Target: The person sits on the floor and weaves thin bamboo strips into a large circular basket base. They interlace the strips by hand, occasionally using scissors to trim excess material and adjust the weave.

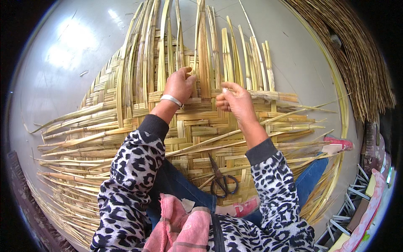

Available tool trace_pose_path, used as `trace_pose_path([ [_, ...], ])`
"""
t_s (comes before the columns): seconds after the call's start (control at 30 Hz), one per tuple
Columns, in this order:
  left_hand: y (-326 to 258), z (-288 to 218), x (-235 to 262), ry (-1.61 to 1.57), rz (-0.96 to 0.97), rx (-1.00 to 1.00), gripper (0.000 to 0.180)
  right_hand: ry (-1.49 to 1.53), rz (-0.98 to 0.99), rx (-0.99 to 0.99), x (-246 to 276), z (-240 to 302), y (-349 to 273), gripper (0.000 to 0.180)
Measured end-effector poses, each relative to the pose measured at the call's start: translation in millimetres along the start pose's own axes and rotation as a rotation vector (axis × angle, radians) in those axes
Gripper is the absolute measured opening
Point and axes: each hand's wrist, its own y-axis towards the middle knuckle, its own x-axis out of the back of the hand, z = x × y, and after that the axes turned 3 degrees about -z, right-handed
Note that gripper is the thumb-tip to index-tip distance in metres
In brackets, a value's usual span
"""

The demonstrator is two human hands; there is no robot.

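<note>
A large woven mat (184, 132) of split yellow-green reed strips lies beneath both hands. My left hand (180, 86), with a silver bracelet at its wrist, has its fingers closed on an upright reed strip (196, 38) near the weave's far edge. To its right, my right hand (237, 101) is closed, thumb against curled fingers; what is between them is hidden. A thicker crosswise reed strip (277, 96) runs past that hand to the right. Black-handled scissors (224, 185) rest on the mat near my legs, blades pointing away.
Long loose strip ends fan out on the left (63, 140), right and far sides. A big bundle of brown stalks (357, 54) lies at the far right on the grey floor (294, 50). My pink shoe (247, 206) and jeans-clad legs rest on the mat.
</note>
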Motion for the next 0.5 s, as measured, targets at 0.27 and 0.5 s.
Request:
trace_pose_path([
  [0.27,13,-1,5,-0.189,0.12,0.035,0.033,-0.201,0.101,0.294,-48,48,94,0.036],
  [0.5,14,-4,13,-0.118,0.124,-0.005,0.022,-0.036,0.232,0.115,-57,62,112,0.023],
])
